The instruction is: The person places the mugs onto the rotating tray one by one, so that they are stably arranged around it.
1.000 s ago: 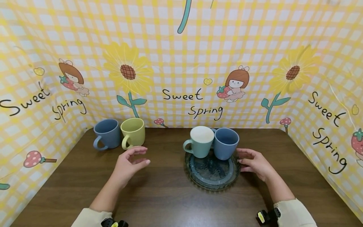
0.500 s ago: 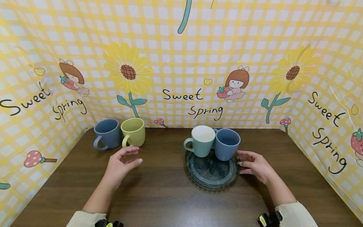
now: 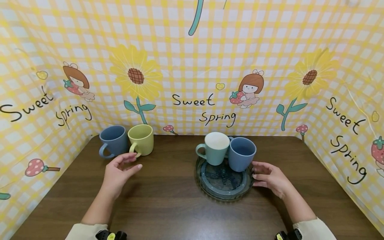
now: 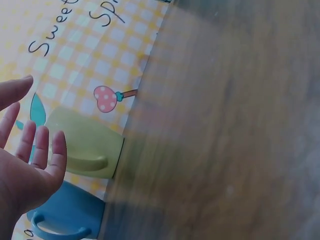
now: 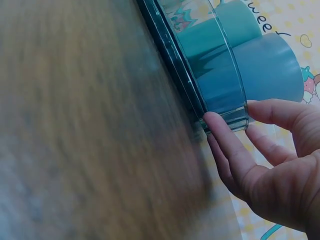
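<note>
My right hand (image 3: 271, 178) grips the edge of a round, clear-walled tray (image 3: 223, 196), its fingertips against the wall in the right wrist view. On the tray's far part stand a teal mug (image 3: 216, 155) with a white inside and a blue mug (image 3: 241, 158), side by side and upright. My left hand (image 3: 117, 175) holds nothing, its fingers parted. It is nearest to a yellow-green mug (image 3: 144, 143), overlapping the lower handle in the head view. A darker blue mug (image 3: 115, 143) stands just left of it; both appear behind the hand in the left wrist view.
The brown wooden table (image 3: 168, 213) carries everything. A yellow checked cloth (image 3: 192, 66) with sunflowers and lettering rises behind it and along both sides. Each wrist wears a black strap with a device (image 3: 111, 235).
The tray has turned clockwise under my right hand: the teal mug shifted right and back, the blue one right and nearer. My left hand moved left, toward the mug handles.
</note>
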Tool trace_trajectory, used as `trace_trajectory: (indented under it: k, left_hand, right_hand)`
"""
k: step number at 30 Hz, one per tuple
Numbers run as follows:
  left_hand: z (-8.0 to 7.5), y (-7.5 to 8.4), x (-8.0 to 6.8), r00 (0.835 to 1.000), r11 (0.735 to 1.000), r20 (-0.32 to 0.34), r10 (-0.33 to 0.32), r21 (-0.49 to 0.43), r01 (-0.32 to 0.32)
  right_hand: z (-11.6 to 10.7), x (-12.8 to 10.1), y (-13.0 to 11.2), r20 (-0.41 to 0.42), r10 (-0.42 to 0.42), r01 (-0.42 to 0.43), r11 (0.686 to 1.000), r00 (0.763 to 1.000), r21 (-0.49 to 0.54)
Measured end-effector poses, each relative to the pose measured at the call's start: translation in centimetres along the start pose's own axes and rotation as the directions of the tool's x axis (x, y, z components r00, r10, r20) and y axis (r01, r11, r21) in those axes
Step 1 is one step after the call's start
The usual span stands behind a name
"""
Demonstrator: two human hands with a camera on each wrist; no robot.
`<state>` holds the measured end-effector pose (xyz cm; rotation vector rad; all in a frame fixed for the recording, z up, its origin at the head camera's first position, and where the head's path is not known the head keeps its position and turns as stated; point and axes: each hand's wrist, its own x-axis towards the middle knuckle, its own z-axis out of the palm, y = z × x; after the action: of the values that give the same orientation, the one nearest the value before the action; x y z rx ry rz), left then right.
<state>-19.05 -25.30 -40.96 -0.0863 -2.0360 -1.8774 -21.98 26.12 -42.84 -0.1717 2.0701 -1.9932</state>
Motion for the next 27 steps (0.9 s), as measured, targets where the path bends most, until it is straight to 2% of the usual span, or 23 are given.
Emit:
trace_trajectory:
  k: [12, 21, 27]
  left_hand:
    - [-0.7, -0.4, 1.2, 0.992, 0.998, -0.101, -0.070, -0.003, 0.070]
    - [-1.3, -1.2, 2.3, 0.987, 0.995, -0.124, -0.099, -0.022, 0.097]
    - [-1.6, -1.9, 2.7, 0.984, 0.991, -0.117, -0.132, -0.040, 0.128]
  right_hand:
    - [0.2, -0.5, 0.0, -0.015, 0.004, -0.003, 1.000, 1.000, 0.021]
    - [0.5, -0.7, 0.1, -0.022, 0.002, -0.002, 0.999, 1.000, 0.043]
    - [0.7, -0.9, 0.1, -0.024, 0.003, -0.002, 0.999, 1.000, 0.048]
